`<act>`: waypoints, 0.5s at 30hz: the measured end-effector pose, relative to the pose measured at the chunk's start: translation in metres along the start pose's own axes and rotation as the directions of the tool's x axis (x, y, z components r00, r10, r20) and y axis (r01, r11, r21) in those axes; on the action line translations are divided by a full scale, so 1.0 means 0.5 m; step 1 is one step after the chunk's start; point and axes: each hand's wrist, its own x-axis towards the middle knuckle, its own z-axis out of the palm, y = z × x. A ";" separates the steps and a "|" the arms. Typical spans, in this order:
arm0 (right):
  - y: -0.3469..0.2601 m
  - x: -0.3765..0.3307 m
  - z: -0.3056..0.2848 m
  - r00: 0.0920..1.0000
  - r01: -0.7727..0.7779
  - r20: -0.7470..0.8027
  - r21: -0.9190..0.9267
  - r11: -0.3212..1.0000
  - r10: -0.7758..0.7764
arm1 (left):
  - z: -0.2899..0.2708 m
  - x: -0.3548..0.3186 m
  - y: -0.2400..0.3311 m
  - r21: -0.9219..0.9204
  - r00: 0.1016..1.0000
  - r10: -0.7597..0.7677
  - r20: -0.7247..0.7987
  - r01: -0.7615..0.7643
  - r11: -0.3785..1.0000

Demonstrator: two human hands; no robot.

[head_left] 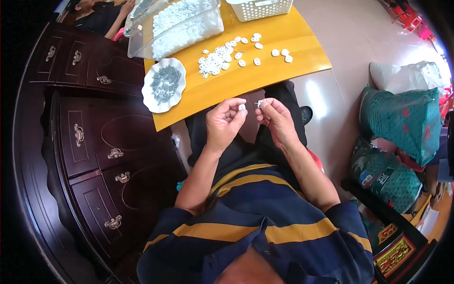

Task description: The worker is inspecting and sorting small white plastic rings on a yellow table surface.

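Observation:
Over my lap, just off the table's near edge, my left hand (224, 122) is closed, pinching a small white plastic piece (242, 107) between thumb and fingers. Close beside it, my right hand (278, 119) is closed too. Its fingertips hold a small white piece with a thin metal pin (257, 103) sticking out toward the left hand. The two held pieces are apart. A pile of similar white plastic pieces (215, 62) lies on the yellow table (279, 42). To its left, a white scalloped dish (178, 98) holds many small grey metal pins.
A clear bin (189, 35) full of white pieces and a white perforated basket (260, 10) stand at the table's back. Dark wooden drawers (118, 156) line my left. Green sacks (402, 123) sit on the floor at right. Another person (99, 16) is at the far left.

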 end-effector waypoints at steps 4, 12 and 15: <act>0.014 -0.013 -0.002 0.998 0.067 0.016 -0.082 0.994 -0.066 | 0.019 -0.014 -0.001 0.019 0.996 0.066 -0.061 -0.065 0.998; 0.025 -0.016 -0.005 0.995 0.078 0.063 -0.098 0.992 -0.072 | 0.019 -0.013 0.014 0.163 0.997 0.074 -0.011 -0.071 0.984; 0.020 -0.017 0.001 0.994 0.089 0.071 -0.107 0.990 -0.081 | 0.013 -0.011 0.013 0.193 0.998 0.057 0.005 -0.057 0.980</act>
